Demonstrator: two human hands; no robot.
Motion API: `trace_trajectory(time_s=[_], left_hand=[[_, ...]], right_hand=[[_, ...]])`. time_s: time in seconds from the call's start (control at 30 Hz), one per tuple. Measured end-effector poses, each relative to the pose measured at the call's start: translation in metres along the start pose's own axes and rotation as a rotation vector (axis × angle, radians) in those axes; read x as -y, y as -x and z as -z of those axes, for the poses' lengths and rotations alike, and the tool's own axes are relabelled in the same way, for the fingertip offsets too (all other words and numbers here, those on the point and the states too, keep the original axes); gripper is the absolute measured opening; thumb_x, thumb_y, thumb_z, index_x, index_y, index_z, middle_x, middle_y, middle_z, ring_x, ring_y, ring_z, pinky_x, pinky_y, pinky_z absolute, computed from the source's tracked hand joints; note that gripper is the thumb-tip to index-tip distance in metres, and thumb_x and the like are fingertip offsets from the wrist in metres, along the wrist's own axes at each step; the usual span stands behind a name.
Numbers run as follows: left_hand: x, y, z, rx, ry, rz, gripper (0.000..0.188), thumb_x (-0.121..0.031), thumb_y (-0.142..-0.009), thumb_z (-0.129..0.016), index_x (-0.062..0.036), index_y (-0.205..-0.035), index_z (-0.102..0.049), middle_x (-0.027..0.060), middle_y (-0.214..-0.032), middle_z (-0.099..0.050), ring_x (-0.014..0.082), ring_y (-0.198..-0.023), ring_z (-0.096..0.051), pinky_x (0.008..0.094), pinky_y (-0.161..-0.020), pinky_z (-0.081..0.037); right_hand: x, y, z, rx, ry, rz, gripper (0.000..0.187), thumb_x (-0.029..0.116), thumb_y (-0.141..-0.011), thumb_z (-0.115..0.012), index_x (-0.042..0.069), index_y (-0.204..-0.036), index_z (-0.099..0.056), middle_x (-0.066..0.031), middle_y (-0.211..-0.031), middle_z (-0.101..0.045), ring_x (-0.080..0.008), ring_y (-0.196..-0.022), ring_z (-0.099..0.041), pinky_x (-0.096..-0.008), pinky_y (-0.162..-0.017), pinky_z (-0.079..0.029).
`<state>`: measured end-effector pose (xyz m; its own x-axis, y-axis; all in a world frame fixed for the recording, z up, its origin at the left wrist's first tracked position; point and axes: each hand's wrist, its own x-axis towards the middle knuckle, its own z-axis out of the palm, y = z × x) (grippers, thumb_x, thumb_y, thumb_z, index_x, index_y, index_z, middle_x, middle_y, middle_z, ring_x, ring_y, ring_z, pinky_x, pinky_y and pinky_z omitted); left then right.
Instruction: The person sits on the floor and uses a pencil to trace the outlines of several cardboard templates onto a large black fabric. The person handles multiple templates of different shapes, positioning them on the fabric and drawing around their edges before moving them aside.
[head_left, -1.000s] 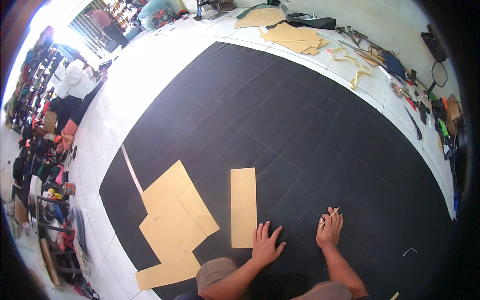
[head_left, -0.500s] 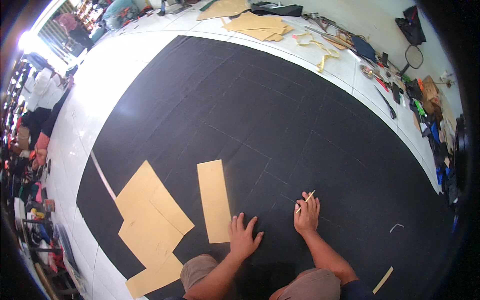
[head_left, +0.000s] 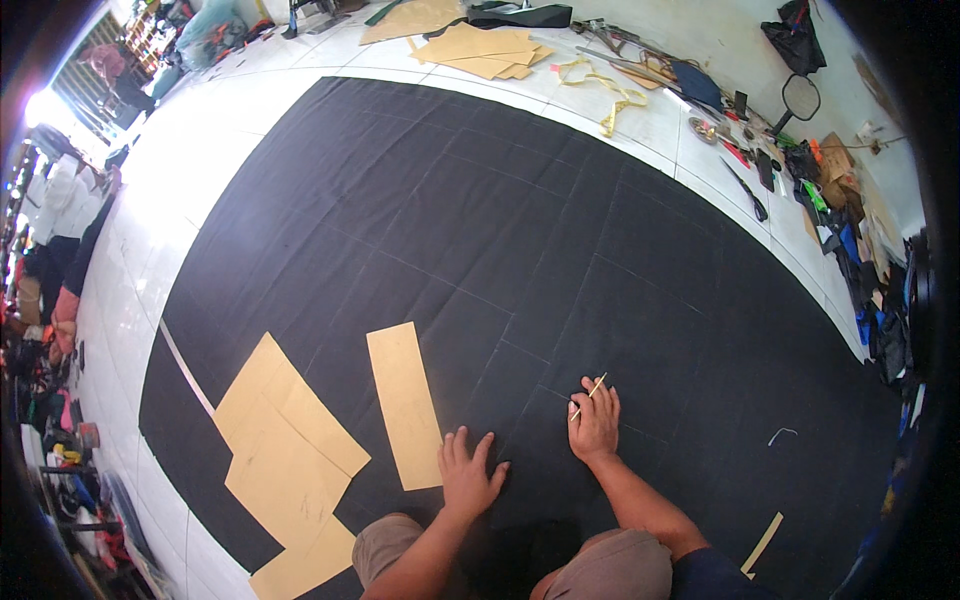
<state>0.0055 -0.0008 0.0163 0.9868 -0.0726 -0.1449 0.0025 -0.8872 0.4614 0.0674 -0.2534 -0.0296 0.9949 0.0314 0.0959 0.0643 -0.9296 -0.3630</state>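
Observation:
A large black cloth is spread over the floor, marked with thin pale straight lines. My left hand rests on it with fingers spread, beside the lower right edge of a rectangular tan card pattern piece. In my right hand is a thin yellowish pencil-like stick, slanting across the fingers. That hand lies on the cloth close to a corner of the pale lines. Further left, larger tan card pattern pieces overlap one another.
A narrow tan strip and a bent pale thread lie on the cloth at right. Beyond its far edge are more card pieces, a yellow measuring tape and black-handled scissors. Clutter lines the left side.
The whole view has shifted a little, so the scene appears further left. Both hands keep nearly the same places on the cloth, and the right still holds the stick.

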Motion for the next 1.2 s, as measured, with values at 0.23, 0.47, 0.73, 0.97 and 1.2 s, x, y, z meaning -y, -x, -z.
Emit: trace_trajectory(time_s=[0.23, 0.47, 0.73, 0.97, 1.2], left_hand=[[0.0018, -0.0001, -0.0027, -0.003, 0.037, 0.001, 0.062, -0.04, -0.087, -0.076, -0.0165, -0.142, -0.059, 0.0295, -0.152, -0.04, 0.0523, -0.143, -0.034, 0.0631, -0.119, -0.026], [0.0027, 0.0004, -0.0043, 0.008, 0.043, 0.002, 0.062, -0.038, -0.087, -0.076, -0.0163, -0.142, -0.059, 0.0301, -0.153, -0.04, 0.0537, -0.143, -0.033, 0.0628, -0.119, -0.026], [0.0039, 0.0002, -0.0037, 0.018, 0.049, 0.002, 0.063, -0.037, -0.087, -0.076, -0.0158, -0.143, -0.057, 0.0301, -0.154, -0.038, 0.0538, -0.143, -0.033, 0.061, -0.119, -0.027], [0.005, 0.0004, -0.0043, -0.004, 0.094, 0.015, 0.061, -0.03, -0.086, -0.078, -0.0128, -0.141, -0.058, 0.0309, -0.153, -0.038, 0.0535, -0.143, -0.033, 0.0581, -0.119, -0.03], [-0.0027, -0.0025, -0.0007, -0.079, 0.25, 0.038, 0.052, -0.02, -0.087, -0.075, -0.0058, -0.134, -0.06, 0.0311, -0.147, -0.044, 0.0509, -0.137, -0.043, 0.0567, -0.115, -0.036]], right_hand=[[0.0004, -0.0004, 0.0004, -0.013, -0.013, 0.006, 0.018, 0.021, -0.1, -0.059, 0.01, -0.114, -0.061, -0.0137, -0.146, -0.053, -0.0367, -0.143, -0.042, -0.0577, -0.121, -0.025], [-0.0007, 0.0002, -0.0007, -0.034, -0.026, 0.011, 0.018, 0.02, -0.098, -0.061, 0.011, -0.113, -0.061, -0.0143, -0.145, -0.055, -0.0375, -0.142, -0.043, -0.0588, -0.121, -0.026], [-0.0003, 0.0001, -0.0014, -0.045, -0.028, 0.016, 0.018, 0.021, -0.098, -0.061, 0.011, -0.113, -0.061, -0.0144, -0.144, -0.055, -0.0374, -0.142, -0.043, -0.0582, -0.121, -0.026], [0.0013, -0.0001, -0.0011, -0.036, -0.025, 0.019, 0.018, 0.022, -0.099, -0.06, 0.01, -0.113, -0.061, -0.0137, -0.145, -0.054, -0.0366, -0.143, -0.043, -0.0584, -0.12, -0.027], [-0.0021, -0.001, -0.0034, -0.075, -0.039, 0.043, 0.019, 0.022, -0.097, -0.063, 0.011, -0.112, -0.061, -0.015, -0.143, -0.055, -0.0384, -0.14, -0.046, -0.0606, -0.118, -0.03]])
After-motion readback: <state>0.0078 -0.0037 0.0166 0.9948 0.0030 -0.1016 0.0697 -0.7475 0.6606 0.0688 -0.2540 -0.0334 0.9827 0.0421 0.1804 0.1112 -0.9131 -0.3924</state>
